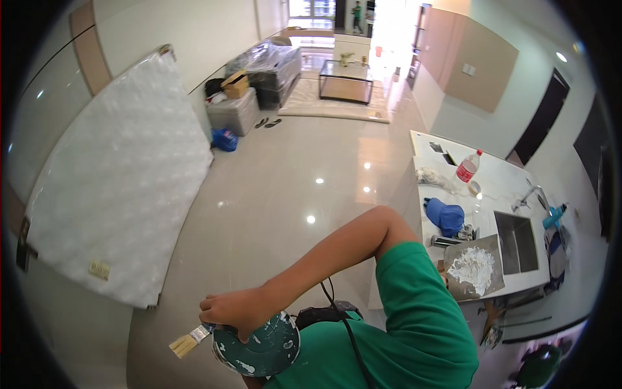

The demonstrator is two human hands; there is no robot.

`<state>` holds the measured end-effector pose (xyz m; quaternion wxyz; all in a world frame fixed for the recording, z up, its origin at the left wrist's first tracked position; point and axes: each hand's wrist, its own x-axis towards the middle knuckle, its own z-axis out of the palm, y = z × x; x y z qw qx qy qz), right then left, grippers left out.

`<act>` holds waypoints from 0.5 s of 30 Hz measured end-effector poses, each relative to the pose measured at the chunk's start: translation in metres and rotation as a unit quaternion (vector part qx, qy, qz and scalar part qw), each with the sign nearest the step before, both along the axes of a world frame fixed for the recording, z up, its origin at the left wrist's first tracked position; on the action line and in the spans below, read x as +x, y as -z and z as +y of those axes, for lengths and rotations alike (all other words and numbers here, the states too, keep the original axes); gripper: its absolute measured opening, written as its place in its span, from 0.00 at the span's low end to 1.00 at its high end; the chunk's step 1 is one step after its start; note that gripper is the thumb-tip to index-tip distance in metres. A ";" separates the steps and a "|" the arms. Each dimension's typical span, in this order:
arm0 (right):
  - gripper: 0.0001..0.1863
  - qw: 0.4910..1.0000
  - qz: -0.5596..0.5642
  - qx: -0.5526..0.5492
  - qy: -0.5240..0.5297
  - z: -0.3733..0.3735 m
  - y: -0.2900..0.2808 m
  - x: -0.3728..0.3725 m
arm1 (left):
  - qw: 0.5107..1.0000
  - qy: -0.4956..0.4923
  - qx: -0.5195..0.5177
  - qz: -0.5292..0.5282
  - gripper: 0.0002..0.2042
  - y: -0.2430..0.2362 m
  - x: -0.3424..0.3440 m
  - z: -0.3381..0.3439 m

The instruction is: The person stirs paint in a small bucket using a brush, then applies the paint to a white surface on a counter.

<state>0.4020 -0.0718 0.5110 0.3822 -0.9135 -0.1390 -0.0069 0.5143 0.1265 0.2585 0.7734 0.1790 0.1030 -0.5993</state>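
My right arm reaches across to the left, and my right hand (pixel 240 311) is closed around the handle of a paintbrush (pixel 184 345). Its pale bristles point down and to the left. Directly under that hand is a round dark green tub (pixel 272 343), spattered with white; whether its top or its base faces me is unclear. A sliver of my left arm (pixel 253 382) shows below the tub, but my left hand is hidden. A black cable (pixel 350 334) runs down my green shirt.
At left leans a plastic-wrapped mattress (pixel 123 181). On the right, a counter (pixel 431 220) holds a bottle (pixel 468 166), a blue cap (pixel 445 216), a sink (pixel 516 243) and a board with white paste (pixel 473 269). Farther off are a wrapped sofa (pixel 275 71) and a low table (pixel 346 84).
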 end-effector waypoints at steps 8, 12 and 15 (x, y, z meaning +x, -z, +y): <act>0.30 0.985 -0.021 0.004 0.170 -0.142 -0.012 0.000 | 0.991 0.136 -0.008 0.002 0.36 -0.003 0.079 -0.172; 0.23 0.973 -0.096 -0.027 0.206 -0.225 -0.005 -0.017 | 0.984 0.180 -0.012 0.000 0.35 0.000 0.075 -0.277; 0.16 0.960 -0.087 0.020 0.265 -0.309 -0.015 -0.015 | 0.980 0.197 -0.015 -0.005 0.35 -0.009 0.067 -0.359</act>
